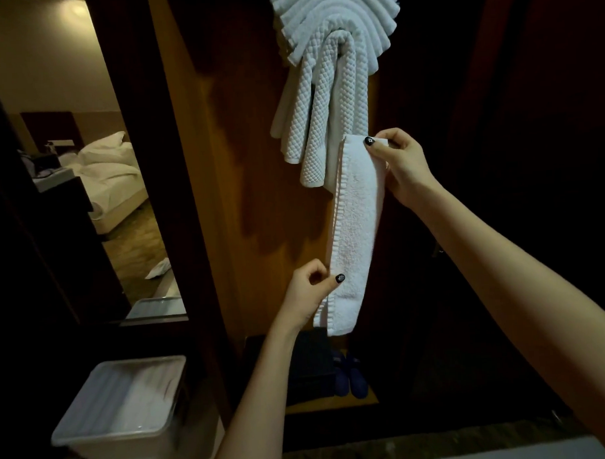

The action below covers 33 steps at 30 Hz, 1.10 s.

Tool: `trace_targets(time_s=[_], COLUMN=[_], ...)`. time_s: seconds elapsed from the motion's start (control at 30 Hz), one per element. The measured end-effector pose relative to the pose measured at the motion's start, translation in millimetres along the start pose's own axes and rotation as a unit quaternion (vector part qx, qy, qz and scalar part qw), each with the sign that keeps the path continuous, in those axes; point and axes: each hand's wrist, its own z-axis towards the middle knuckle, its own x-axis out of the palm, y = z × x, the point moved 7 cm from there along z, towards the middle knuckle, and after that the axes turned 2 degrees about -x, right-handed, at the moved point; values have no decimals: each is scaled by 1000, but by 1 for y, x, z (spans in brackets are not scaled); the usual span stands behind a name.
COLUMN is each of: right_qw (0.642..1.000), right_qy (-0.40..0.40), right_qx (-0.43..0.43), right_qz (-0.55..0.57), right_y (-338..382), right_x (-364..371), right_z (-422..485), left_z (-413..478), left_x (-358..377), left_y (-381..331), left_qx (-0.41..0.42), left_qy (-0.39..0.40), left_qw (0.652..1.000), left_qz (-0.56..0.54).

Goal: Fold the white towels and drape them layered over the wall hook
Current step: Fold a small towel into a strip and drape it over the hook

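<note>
There it was, a folded towel (356, 234), a long narrow white strip, stretched nearly upright in front of the wooden panel (257, 162). The right hand (400, 164) had the top end, thumb across the front and fingers curled behind, a firm pinch at the upper corner. Down below, the left hand (312, 290) pinched the strip's left edge, dark-painted thumbnail pressed on the terry face and the other fingers tucked in behind. The tail of the strip hung loose under that lower grip.

Just above, the draped towels (326, 74) were piled in layers on the panel. Ribbed white bands arched over the top like a fan, and waffle-textured ones dropped from the middle with their ends dangling. The hook itself was buried under them. The held strip's top end sat level with those dangling ends, just in front of them; I couldn't tell whether they touched.

Off to the lower left a clear plastic tub (129, 407) stood with its lid on, something pale showing inside. On the floor at the foot of the panel lay a pair of blue slippers (351, 378). Away to the left, through an opening or a mirror, I couldn't say which, a bed (117, 177) with rumpled white linen showed.
</note>
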Motion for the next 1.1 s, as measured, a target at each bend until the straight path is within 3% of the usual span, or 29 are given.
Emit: trace_targets(time_s=[0.23,0.37,0.57,0.87,1.0,1.1], right_qw=[997,995,990,987,986,985], right_qy=[-47,-88,-133,-146,-154,-162], right_qx=[-37,-41,-51,-65,-62,-55], right_qz=[-38,-30,-15,22,22,27], right_y=[-3,-10,-12,-1,1,2], right_x=[-12,-19,-19,-7,-9,-11], right_z=[2,2,3,13,17,20], left_z=[-3,-2,-20,-13,-19,-15], left_x=[-12,-11,-18,-14,-13,-17], left_y=[18,28,30,44,45,58], left_qx=[29,13,38,31,75,23], left_qy=[-102,-109,-260,-236,-236,-227], left_qw=[992,985,961,965,958,969], left_qz=[64,131,88,111,146,92])
